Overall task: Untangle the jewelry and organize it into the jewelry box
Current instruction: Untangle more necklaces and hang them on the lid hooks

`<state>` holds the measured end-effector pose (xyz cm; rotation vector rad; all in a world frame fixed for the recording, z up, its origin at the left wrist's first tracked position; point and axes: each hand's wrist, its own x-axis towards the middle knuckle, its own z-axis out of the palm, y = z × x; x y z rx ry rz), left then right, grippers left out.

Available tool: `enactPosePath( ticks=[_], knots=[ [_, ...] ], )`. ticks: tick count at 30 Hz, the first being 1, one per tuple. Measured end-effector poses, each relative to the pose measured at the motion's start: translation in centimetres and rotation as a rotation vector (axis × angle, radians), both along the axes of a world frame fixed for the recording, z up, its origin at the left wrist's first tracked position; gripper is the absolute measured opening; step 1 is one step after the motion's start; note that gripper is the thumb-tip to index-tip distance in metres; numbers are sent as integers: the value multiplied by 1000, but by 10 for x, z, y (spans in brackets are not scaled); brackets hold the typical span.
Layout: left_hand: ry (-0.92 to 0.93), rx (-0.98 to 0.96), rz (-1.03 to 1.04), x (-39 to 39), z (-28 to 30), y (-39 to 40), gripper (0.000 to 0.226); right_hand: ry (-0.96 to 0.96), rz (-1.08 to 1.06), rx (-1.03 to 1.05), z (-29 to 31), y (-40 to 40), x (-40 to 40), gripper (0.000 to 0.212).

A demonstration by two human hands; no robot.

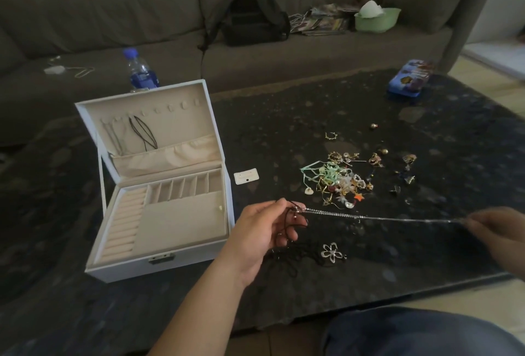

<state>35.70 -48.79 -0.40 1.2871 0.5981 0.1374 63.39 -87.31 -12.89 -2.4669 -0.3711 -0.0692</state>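
Two hands, left hand (pixel 262 226) and right hand (pixel 495 230), pinch the chain (pixel 369 217) taut at lower right, teasing it off the cord (pixel 289 225).

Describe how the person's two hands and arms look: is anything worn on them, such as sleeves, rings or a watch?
The left hand and its forearm are bare up to the picture's lower edge: no sleeve, watch or bracelet shows. A thin band may sit on one finger, but it is too small to be sure. The right hand is blurred and cut by the picture's edge; nothing worn shows on it.
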Motion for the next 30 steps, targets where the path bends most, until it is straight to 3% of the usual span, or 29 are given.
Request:
enactPosePath(
  ticks=[3, 6, 10, 13, 15, 18, 20, 24, 30],
  knots=[
    [-33, 47, 18, 0, 3, -2, 35, -21, 77, -145, -7, 21, -12, 14],
    [-57, 110, -8, 0, 10, -4, 35, -98, 114, -282, 24, 47, -38, 6],
    [-71, 146, -76, -3, 21, -8, 35, -169, 202, -472, 47, 63, -53, 11],
    [-87, 152, -106, -4, 26, -10, 35, -198, 175, -594, 68, 82, -65, 32],
    [-92, 151, -122, -5, 28, -11, 35, -198, 215, -475, 100, 108, -84, 37],
    [-92, 173, -131, -4, 30, -15, 34, -214, 340, 107, 156, 158, -127, 13],
    [-95, 212, -128, -3, 30, -17, 34, -133, 483, 309, 181, 187, -156, 10],
    [-116, 273, -109, -2, 30, -22, 33, -59, 595, 352, 182, 214, -174, 14],
    [-150, 391, -59, -4, 27, -27, 31, -240, 551, 256, 162, 218, -181, 10]
  ],
)
